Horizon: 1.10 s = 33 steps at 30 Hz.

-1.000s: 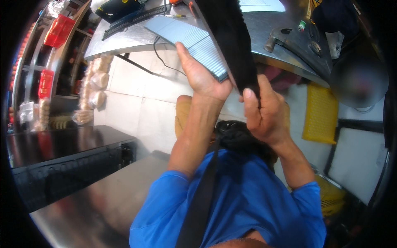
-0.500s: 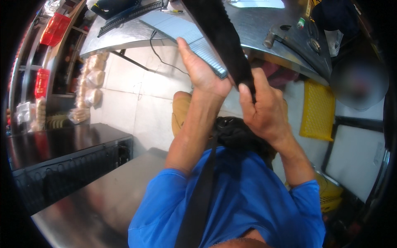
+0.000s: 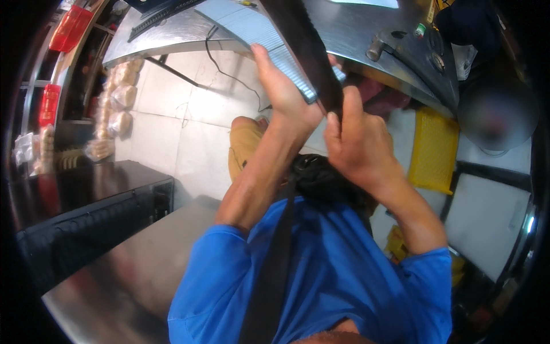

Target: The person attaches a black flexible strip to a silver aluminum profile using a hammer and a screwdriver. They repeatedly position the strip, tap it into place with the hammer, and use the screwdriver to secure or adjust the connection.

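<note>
My left hand (image 3: 286, 97) cups a blue-grey ribbed panel (image 3: 252, 31) from below, its thumb along the left edge. Past the dark blade, fingertips and a corner of the panel show on the right. In my right hand (image 3: 364, 137) is the near end of a long dark blade with a jagged edge (image 3: 303, 43), the index finger stretched along it. The blade slants up and away across the panel, close to my left palm. Whether it touches the panel cannot be made out. Its far end lies outside the picture.
Ahead is a metal table (image 3: 172, 46) with a hammer (image 3: 407, 63) at its right. A dark cable (image 3: 229, 80) hangs off its edge. Yellow crate (image 3: 433, 152) to the right; shelves with red packages (image 3: 70, 28) and bagged goods (image 3: 119, 97) to the left.
The blade has shifted slightly and now leaves the panel's right corner and my left fingertips showing. My right hand has moved a little left and upward. Both hands keep their hold.
</note>
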Available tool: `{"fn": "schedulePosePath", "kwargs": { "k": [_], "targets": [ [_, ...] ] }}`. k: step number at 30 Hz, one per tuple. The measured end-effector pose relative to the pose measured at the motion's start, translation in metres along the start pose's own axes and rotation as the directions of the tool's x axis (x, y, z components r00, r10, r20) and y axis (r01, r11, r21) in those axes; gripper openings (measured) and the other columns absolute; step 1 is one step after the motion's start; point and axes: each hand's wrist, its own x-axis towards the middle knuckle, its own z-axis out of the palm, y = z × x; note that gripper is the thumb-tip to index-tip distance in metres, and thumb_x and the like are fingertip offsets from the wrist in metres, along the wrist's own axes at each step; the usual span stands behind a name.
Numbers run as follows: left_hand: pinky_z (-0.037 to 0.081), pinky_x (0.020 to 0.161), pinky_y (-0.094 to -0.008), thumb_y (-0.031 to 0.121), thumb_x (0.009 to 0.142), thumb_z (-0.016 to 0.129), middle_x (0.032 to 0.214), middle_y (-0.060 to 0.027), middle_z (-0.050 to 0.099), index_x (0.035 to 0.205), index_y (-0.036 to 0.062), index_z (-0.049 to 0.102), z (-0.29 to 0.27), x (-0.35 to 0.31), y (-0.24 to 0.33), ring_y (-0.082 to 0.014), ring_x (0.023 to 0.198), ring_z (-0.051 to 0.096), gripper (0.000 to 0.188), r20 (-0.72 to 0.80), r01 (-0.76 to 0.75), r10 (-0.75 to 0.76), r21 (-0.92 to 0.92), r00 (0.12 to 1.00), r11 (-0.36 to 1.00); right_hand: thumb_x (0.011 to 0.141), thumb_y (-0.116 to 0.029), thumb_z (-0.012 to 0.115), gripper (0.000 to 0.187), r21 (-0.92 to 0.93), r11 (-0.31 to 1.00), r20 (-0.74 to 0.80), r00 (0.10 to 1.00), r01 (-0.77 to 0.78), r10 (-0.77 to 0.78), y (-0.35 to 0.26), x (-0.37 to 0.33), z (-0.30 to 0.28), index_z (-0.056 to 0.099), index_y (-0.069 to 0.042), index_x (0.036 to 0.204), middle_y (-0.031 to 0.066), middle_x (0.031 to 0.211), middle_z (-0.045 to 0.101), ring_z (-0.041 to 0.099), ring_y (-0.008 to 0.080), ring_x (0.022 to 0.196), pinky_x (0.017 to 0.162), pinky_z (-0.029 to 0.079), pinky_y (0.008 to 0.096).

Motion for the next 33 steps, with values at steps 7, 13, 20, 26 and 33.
{"fn": "schedulePosePath", "kwargs": {
  "k": [7, 13, 20, 26, 33],
  "targets": [
    [0.052, 0.078, -0.0478, 0.076, 0.100, 0.017, 0.093, -0.0132, 0.060, 0.111, 0.0017, 0.055, -0.001, 0.006, -0.016, -0.0315, 0.086, 0.060, 0.084, -0.068, -0.029, 0.027, -0.036, 0.997, 0.999, 0.094, -0.011, 0.060, 0.026, -0.075, 0.995, -0.073, 0.995, 0.069, -0.074, 0.014, -0.010, 0.008, 0.044, 0.001, 0.111, 0.0223, 0.062, 0.062, 0.065, 0.0443, 0.058, 0.056, 0.051, 0.0558],
    [0.053, 0.077, -0.0475, 0.076, 0.101, 0.017, 0.093, -0.0141, 0.061, 0.108, 0.0024, 0.056, -0.008, 0.015, -0.023, -0.0319, 0.085, 0.060, 0.084, -0.078, -0.086, 0.083, -0.041, 0.994, 0.995, 0.096, -0.013, 0.060, 0.024, -0.052, 0.999, -0.058, 0.998, -0.001, -0.002, 0.014, -0.009, 0.003, 0.046, 0.000, 0.111, 0.0208, 0.062, 0.063, 0.065, 0.0414, 0.056, 0.052, 0.051, 0.0528],
    [0.055, 0.076, -0.0467, 0.075, 0.101, 0.023, 0.095, -0.0132, 0.063, 0.114, 0.0036, 0.058, -0.003, 0.019, -0.038, -0.0313, 0.083, 0.063, 0.081, -0.105, -0.112, 0.109, -0.016, 0.988, 0.994, 0.096, -0.015, 0.058, 0.027, -0.059, 0.993, 0.020, 0.994, -0.106, 0.107, 0.019, -0.006, -0.019, 0.046, 0.000, 0.115, 0.0248, 0.067, 0.065, 0.064, 0.0473, 0.060, 0.058, 0.050, 0.0592],
    [0.059, 0.072, -0.0427, 0.074, 0.100, 0.033, 0.103, -0.0126, 0.067, 0.122, 0.0063, 0.059, 0.003, 0.015, -0.044, -0.0265, 0.087, 0.068, 0.076, -0.016, -0.041, 0.040, -0.032, 0.999, 0.999, 0.097, -0.017, 0.058, 0.033, 0.027, 0.983, 0.018, 0.983, -0.184, 0.183, 0.031, -0.013, -0.016, 0.046, 0.000, 0.123, 0.0262, 0.072, 0.066, 0.065, 0.0504, 0.069, 0.063, 0.049, 0.0605],
    [0.055, 0.071, -0.0314, 0.076, 0.096, 0.047, 0.091, -0.0039, 0.054, 0.113, 0.0069, 0.051, 0.003, 0.014, -0.051, -0.0159, 0.083, 0.060, 0.071, -0.192, -0.078, 0.098, 0.110, 0.977, 0.991, 0.102, -0.014, 0.055, 0.023, 0.440, 0.857, 0.041, 0.959, -0.269, 0.280, 0.041, -0.012, -0.020, 0.052, -0.002, 0.121, 0.0155, 0.068, 0.066, 0.068, 0.0286, 0.059, 0.057, 0.055, 0.0422]
  ]
}}
